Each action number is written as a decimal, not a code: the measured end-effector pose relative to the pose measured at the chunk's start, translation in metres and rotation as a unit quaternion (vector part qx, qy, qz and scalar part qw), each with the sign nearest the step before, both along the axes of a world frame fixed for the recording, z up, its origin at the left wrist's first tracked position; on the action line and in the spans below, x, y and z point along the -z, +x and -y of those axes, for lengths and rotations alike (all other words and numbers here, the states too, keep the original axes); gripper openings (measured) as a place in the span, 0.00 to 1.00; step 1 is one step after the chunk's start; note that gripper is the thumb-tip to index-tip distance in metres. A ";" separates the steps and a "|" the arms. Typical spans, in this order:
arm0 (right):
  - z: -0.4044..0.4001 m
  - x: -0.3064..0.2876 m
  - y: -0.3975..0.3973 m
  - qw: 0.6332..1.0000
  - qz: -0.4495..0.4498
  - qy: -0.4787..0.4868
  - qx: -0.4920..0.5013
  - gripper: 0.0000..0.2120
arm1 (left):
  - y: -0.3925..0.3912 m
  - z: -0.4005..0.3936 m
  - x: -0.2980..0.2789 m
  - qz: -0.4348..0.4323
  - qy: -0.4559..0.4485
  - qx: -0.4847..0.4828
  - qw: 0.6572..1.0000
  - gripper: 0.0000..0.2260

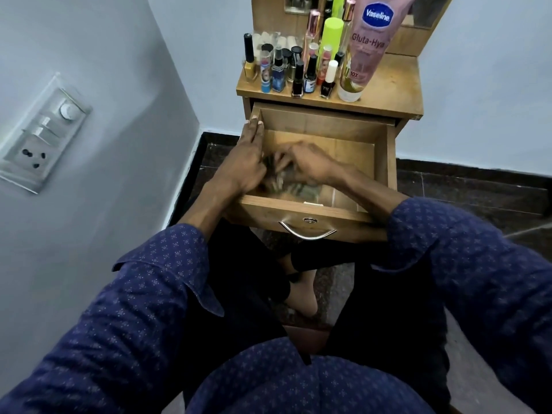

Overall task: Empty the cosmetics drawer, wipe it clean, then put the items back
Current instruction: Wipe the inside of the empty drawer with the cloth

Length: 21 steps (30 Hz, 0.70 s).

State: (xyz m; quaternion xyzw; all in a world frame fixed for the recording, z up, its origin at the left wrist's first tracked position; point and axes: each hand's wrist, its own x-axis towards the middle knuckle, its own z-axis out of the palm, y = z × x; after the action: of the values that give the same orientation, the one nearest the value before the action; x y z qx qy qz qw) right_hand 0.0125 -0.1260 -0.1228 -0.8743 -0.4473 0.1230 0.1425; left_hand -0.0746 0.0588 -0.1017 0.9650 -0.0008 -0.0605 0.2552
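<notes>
The wooden drawer (385, 162) is pulled out of a small dressing table, and its floor looks bare apart from a greenish cloth (301, 189) near the front left. My right hand (307, 164) is down inside, fingers closed on that cloth; it is blurred. My left hand (249, 156) lies along the drawer's left wall, fingers stretched flat to the back corner. Several cosmetics stand on the table top: nail polish bottles (298, 79), small sprays (277, 71), a lime green can (332, 35) and a pink Vaseline tube (372, 40).
The table top (400, 88) is free on its right side. A switch and socket panel (44, 135) sits on the left wall. Dark floor tiles (466, 186) surround the table. My knees are under the drawer's metal handle (307, 231).
</notes>
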 end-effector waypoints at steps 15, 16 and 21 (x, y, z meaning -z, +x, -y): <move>0.039 -0.019 -0.003 0.992 0.027 0.006 0.121 0.12 | 0.000 0.003 -0.001 -0.008 0.024 0.009 1.000 0.34; 0.042 -0.019 -0.014 0.997 0.006 -0.014 0.078 0.10 | 0.000 0.003 -0.001 -0.008 0.025 0.007 1.000 0.33; 0.080 -0.028 -0.035 0.994 -0.074 -0.075 -0.001 0.10 | -0.004 0.006 0.000 -0.009 0.030 0.006 0.999 0.33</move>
State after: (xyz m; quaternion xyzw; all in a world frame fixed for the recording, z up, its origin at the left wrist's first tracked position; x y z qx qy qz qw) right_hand -0.0229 -0.2062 -0.0946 -0.8703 -0.4263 0.2213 0.1091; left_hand -0.0788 0.0527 -0.1012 0.9716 -0.0019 -0.0708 0.2256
